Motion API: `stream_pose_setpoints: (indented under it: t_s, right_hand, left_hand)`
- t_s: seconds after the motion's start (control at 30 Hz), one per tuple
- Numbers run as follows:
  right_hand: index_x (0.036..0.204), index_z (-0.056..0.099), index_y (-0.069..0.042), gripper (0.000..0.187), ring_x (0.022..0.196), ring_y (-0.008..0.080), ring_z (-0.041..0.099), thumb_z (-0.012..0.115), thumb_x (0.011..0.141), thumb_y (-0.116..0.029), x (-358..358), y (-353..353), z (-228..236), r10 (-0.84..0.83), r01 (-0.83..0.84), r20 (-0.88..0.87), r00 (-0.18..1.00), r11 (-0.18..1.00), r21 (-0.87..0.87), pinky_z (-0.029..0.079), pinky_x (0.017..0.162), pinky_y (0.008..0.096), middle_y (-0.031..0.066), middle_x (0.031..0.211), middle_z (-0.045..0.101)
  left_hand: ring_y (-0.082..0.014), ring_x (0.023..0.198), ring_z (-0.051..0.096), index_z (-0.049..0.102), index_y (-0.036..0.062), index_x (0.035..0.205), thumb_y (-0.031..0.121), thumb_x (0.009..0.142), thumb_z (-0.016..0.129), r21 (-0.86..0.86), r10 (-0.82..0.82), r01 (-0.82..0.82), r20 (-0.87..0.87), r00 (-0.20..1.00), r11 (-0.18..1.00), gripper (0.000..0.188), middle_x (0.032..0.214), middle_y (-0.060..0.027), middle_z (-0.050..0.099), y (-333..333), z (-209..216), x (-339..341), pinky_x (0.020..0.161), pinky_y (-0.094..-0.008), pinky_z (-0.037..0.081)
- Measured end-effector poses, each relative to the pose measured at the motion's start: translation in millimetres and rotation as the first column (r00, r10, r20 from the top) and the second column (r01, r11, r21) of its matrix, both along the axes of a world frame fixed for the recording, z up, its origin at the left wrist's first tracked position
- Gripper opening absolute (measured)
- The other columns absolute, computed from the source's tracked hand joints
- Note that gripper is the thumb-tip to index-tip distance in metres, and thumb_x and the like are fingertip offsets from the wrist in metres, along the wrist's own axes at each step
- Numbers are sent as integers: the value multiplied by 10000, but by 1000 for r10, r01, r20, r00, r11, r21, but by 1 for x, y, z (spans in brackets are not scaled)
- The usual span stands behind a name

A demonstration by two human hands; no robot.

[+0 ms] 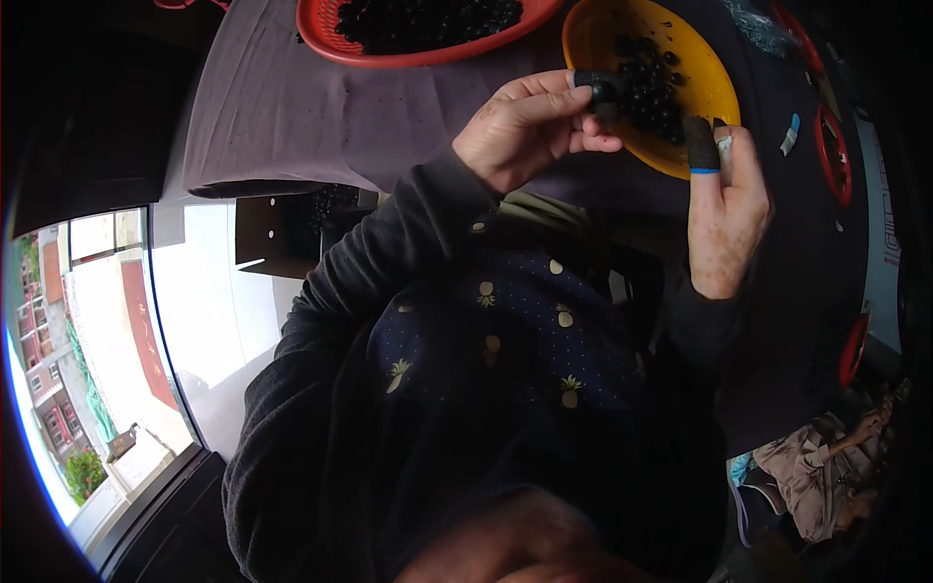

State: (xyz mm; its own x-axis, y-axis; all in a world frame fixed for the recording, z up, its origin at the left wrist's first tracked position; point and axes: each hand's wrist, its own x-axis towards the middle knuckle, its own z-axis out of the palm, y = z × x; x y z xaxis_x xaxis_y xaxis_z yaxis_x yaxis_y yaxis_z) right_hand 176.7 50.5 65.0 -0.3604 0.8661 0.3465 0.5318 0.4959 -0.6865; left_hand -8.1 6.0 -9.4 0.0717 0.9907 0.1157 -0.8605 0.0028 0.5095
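Observation:
My left hand [530,126] is closed in a pinch beside the yellow plate [709,83]. Between its dark-covered fingertips is a shiny black bead-like ball [598,92]. Many similar black balls [651,87] lie in a heap on the plate. My right hand [724,219] is at the plate's near right rim, its fingers bent together. A dark finger cot [701,146] with a blue edge covers one of its fingers, and something whitish is wrapped on another. Whether anything small sits between those fingertips, I cannot make out.
A red basket [447,56] full of black balls stands at the far edge of view. A purplish cloth [282,117] covers the table. Rightward lie a small white-and-blue piece [790,136] and a red-rimmed container [833,155]. An open box [282,233] is below the table's left side.

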Motion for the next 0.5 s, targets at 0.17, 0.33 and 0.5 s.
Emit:
stream_pose_setpoints:
  t_s: [0.17, 0.33, 0.5]
  right_hand:
    - [998, 547, 31, 223, 769, 106, 540, 543, 910, -173, 7, -2, -1, -25, 25, 21, 999, 1000, 8, 439, 679, 247, 70, 814, 577]
    - [1007, 535, 28, 237, 772, 97, 530, 527, 923, -193, 14, 4, -5, -10, 9, -47, 999, 1000, -11, 436, 689, 246, 52, 809, 565]
    - [998, 537, 24, 243, 788, 89, 527, 526, 925, -207, 14, 4, -4, -41, 40, -75, 996, 999, -16, 428, 698, 234, 45, 824, 566]
  left_hand:
    - [-138, 716, 628, 578, -10, 952, 66, 905, 511, -4, 45, -46, -122, 991, 999, 111, 812, -69, 621, 4, 7, 10, 823, -379, 532]
    - [-114, 760, 590, 557, -3, 1049, 93, 909, 509, 58, 110, -96, -339, 935, 994, 177, 857, -50, 599, 7, 9, 10, 828, -366, 509]
    - [-138, 745, 632, 583, -30, 992, 75, 861, 583, 82, 196, -178, -436, 878, 981, 168, 810, -74, 630, 20, 18, 13, 741, -284, 529]
